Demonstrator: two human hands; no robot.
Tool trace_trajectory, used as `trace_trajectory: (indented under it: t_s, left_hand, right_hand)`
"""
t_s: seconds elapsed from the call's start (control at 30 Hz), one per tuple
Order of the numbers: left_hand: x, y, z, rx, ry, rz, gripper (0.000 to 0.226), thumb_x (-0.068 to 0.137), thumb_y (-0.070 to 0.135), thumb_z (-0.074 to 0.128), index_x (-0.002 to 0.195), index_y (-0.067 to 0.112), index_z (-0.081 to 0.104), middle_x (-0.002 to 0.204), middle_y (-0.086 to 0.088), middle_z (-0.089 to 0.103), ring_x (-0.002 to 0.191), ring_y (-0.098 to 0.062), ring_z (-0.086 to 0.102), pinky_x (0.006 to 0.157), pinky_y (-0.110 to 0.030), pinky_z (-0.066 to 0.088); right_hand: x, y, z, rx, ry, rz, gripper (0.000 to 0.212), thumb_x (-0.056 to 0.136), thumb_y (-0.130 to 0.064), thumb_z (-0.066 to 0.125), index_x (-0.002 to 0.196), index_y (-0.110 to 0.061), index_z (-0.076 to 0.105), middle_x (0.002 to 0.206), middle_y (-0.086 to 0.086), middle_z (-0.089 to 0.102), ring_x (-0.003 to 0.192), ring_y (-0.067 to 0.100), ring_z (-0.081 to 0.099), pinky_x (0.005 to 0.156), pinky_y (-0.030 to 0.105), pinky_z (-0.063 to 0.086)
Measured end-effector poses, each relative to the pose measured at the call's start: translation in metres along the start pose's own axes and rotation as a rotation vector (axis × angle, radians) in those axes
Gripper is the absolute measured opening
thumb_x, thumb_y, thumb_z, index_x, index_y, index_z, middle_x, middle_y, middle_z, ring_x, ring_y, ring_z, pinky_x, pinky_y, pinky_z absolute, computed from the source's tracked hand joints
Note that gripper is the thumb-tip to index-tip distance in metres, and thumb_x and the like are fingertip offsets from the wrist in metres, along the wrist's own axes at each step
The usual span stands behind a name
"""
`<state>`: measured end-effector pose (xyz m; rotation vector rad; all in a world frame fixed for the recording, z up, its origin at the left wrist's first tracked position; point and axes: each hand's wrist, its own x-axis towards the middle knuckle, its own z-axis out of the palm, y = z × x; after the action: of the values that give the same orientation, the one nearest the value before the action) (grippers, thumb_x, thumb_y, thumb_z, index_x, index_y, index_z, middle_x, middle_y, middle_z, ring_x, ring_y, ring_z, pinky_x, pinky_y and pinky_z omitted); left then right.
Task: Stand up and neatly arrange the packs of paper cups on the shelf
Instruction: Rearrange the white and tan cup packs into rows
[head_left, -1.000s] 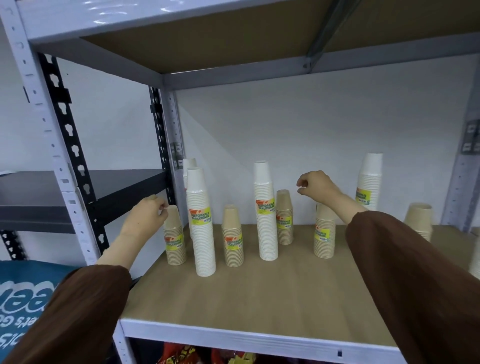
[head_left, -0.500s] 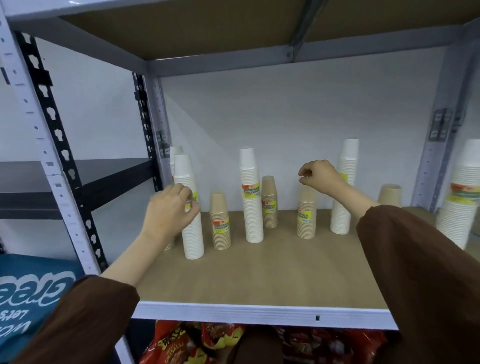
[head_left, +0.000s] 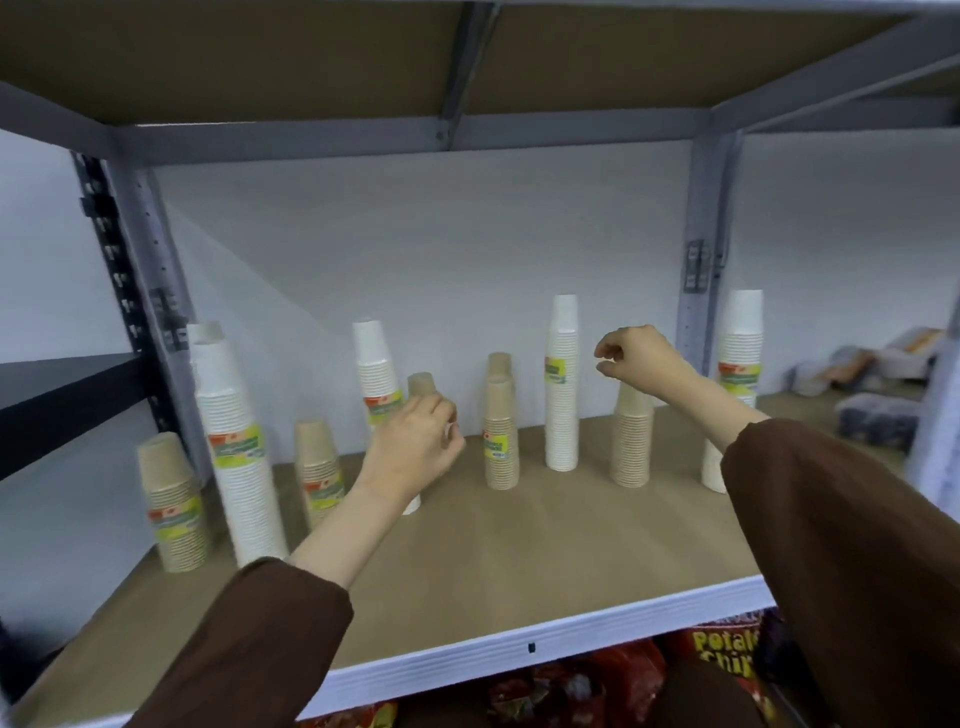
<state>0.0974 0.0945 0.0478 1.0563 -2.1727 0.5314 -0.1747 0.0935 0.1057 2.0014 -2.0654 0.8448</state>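
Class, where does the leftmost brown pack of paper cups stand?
In the head view, the leftmost brown pack stands upright at the left end of the shelf, beside a tall white pack on its right, left of the left hand.
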Motion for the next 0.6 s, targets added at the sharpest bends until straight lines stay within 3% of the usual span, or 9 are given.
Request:
trace_trajectory:
  t_s: [0.13,0.27,0.4,0.6]
  left_hand:
    - [0.014,0.008,0.025,-0.073,-0.030,-0.018,0.006,0.073,0.005,0.066,0.075,-0.001,0.064,0.078,-0.018,0.067,0.075,-0.031,0.066,0.060,-0.038,0.053]
    - [0.030,0.009,0.045,-0.072,-0.082,-0.094,0.019,0.087,0.015,0.050,0.097,0.002,0.061,0.103,-0.013,0.063,0.102,-0.027,0.057,0.077,-0.037,0.047]
    - [0.048,0.001,0.055,-0.077,-0.111,-0.131,0.025,0.090,0.011,0.045,0.111,0.004,0.058,0.117,-0.011,0.060,0.109,-0.025,0.053,0.081,-0.034,0.046]
    - [0.080,-0.017,0.069,-0.023,-0.255,-0.127,0.038,0.094,0.009,0.043,0.132,0.010,0.047,0.137,-0.007,0.050,0.123,-0.023,0.048,0.099,-0.033,0.040]
  right_hand:
    - [-0.009,0.022,-0.007,-0.033,-0.009,0.049,0.030,0.086,-0.009,0.057,0.115,-0.002,0.063,0.117,0.016,0.065,0.108,0.027,0.058,0.092,0.033,0.044]
    - [-0.014,0.038,-0.005,-0.056,-0.035,0.079,0.032,0.087,-0.008,0.056,0.118,-0.002,0.061,0.120,0.016,0.064,0.110,0.028,0.058,0.093,0.032,0.045]
    - [-0.009,0.047,-0.001,-0.074,-0.048,0.099,0.034,0.088,-0.009,0.055,0.121,-0.002,0.059,0.124,0.016,0.061,0.112,0.028,0.057,0.094,0.032,0.045]
    - [0.012,0.056,0.001,-0.098,-0.057,0.123,0.038,0.090,-0.011,0.054,0.126,-0.004,0.054,0.131,0.015,0.056,0.119,0.028,0.053,0.099,0.034,0.043]
